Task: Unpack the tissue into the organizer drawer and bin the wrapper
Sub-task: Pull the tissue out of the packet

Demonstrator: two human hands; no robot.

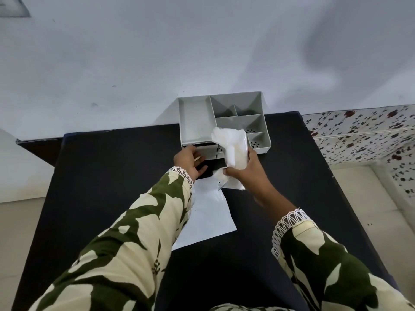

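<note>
Wall (157, 52): pale grey, scuffed, rising behind the desk's far edge.
Desk (89, 187): black top, carrying everything named below.
Floor (370, 209): pale tiles to the right of the desk; flower-patterned tiles beyond them.
Sleeves (125, 248): green-and-cream pattern with white lace cuffs, covering much of the desk's near half.
White sheet (208, 212): flat at the desk's centre, its left side covered by the left sleeve.
Organizer (195, 122): grey plastic, at the middle of the desk's far edge against the wall; open compartments on top, two at the right with perforated floors; the visible compartments hold nothing.
Drawer (207, 152): at the organizer's near face, pulled out toward the person; contents hidden by the hands.
Tissue (233, 144): white, crumpled, soft bundle raised above the organizer's near right corner, blocking part of the front compartments.
Wrapper (226, 181): white with a clear film edge, just below the right hand, overlapping the sheet's far end.
Right hand (244, 167): clenched around the lower part of the tissue.
Left hand (190, 162): at the drawer front, fingers curled; whether it grasps the drawer cannot be told.
</note>
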